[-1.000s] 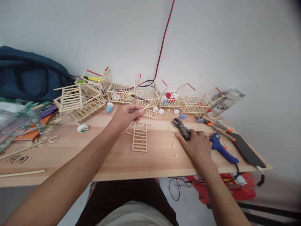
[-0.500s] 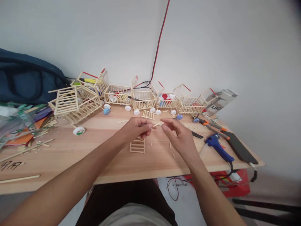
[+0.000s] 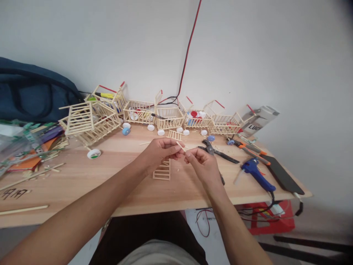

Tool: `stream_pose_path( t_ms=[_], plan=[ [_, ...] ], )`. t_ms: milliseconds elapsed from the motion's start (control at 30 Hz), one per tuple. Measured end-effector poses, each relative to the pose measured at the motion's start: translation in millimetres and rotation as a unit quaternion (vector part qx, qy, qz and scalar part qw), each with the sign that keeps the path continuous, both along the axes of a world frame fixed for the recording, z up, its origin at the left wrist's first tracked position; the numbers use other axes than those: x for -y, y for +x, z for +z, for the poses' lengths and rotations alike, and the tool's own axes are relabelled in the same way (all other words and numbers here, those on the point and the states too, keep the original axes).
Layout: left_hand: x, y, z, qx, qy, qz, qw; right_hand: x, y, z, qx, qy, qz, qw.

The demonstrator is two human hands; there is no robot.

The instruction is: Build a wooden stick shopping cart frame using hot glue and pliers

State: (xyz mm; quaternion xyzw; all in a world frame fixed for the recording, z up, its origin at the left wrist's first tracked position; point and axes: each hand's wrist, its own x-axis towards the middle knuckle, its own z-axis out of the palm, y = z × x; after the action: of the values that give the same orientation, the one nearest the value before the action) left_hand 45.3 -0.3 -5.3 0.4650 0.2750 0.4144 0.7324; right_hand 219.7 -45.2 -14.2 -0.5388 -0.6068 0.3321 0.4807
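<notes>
My left hand [image 3: 160, 152] and my right hand [image 3: 202, 163] meet above the middle of the wooden table [image 3: 116, 184], both pinching a short thin wooden stick [image 3: 180, 147] between their fingertips. Just below the hands a small ladder-like stick frame [image 3: 162, 171] lies flat on the table, partly hidden by my left hand. Black pliers [image 3: 212, 148] lie on the table right behind my right hand.
A row of small stick carts [image 3: 168, 117] with bottle-cap wheels lines the wall, with bigger stick frames [image 3: 88, 119] at the left. A blue glue gun [image 3: 255, 171], orange-handled tools [image 3: 249, 146] and a black blade lie at the right. A dark bag [image 3: 30, 92] sits far left.
My right hand left the pliers on the table and came to the left hand, then closed on the stick. My left hand lowered the stick toward the table's middle.
</notes>
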Motion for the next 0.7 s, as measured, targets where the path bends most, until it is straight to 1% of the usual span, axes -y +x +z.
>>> stream_pose_path(
  t_ms=[100,200,367,500,600,700],
  plan=[
    [-0.6,0.9,-2.9,-0.003,-0.010,0.019,1.000,2.4,-6.0,0.4,-0.029,-0.019,0.041,0.999],
    [-0.9,0.2,-1.9,0.003,-0.030,0.021,0.999,4.7,-7.9,1.9,-0.032,-0.023,0.055,0.998],
    [-0.1,-0.5,1.7,0.011,-0.050,0.021,0.998,8.5,-7.4,2.5,0.029,0.000,0.028,0.999],
    [0.0,0.1,1.6,0.018,-0.059,0.018,0.998,11.6,-11.3,3.7,0.073,0.016,0.003,0.997],
    [-1.0,0.9,-0.3,0.022,-0.069,0.001,0.997,14.9,-17.5,6.4,0.123,0.051,-0.024,0.991],
    [-2.3,1.2,-1.1,0.021,-0.072,-0.014,0.997,17.3,-17.0,8.1,0.180,0.098,-0.027,0.978]
  ],
)
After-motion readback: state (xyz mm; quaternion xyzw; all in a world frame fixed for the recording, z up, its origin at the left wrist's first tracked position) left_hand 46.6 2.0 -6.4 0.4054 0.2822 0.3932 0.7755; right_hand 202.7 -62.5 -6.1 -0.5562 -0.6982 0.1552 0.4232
